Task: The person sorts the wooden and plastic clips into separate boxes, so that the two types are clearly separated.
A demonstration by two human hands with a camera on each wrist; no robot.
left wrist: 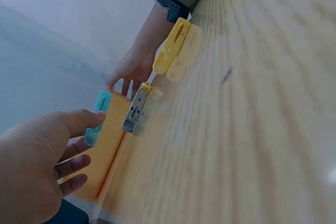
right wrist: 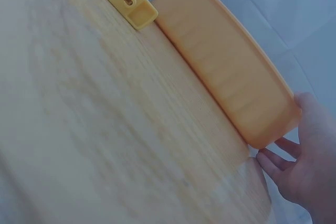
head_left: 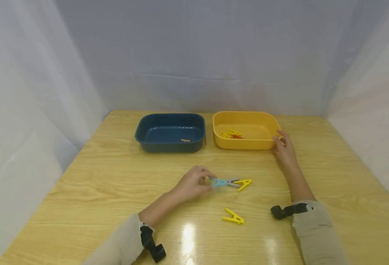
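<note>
On the wooden table (head_left: 115, 176) lies a light blue clothespin (head_left: 218, 182), in line with a grey clothespin (head_left: 232, 182) and a yellow clothespin (head_left: 244, 183). My left hand (head_left: 194, 181) reaches the blue clothespin (left wrist: 97, 117); the thumb (left wrist: 79, 121) touches its end and the other fingers hang loosely curled below it. The grey clothespin (left wrist: 135, 111) lies just beyond. My right hand (head_left: 284, 147) rests with straight fingers against the right corner of the yellow tray (head_left: 267, 144). In the right wrist view the right hand (right wrist: 304, 166) shows at the yellow tray (right wrist: 231, 77).
A second yellow clothespin (head_left: 233, 217) lies nearer me. The dark blue tray (head_left: 141, 138), left of the yellow one, holds one small orange piece (head_left: 185, 140). Several yellow and red clothespins (head_left: 232, 134) lie in the yellow tray. White cloth walls close three sides.
</note>
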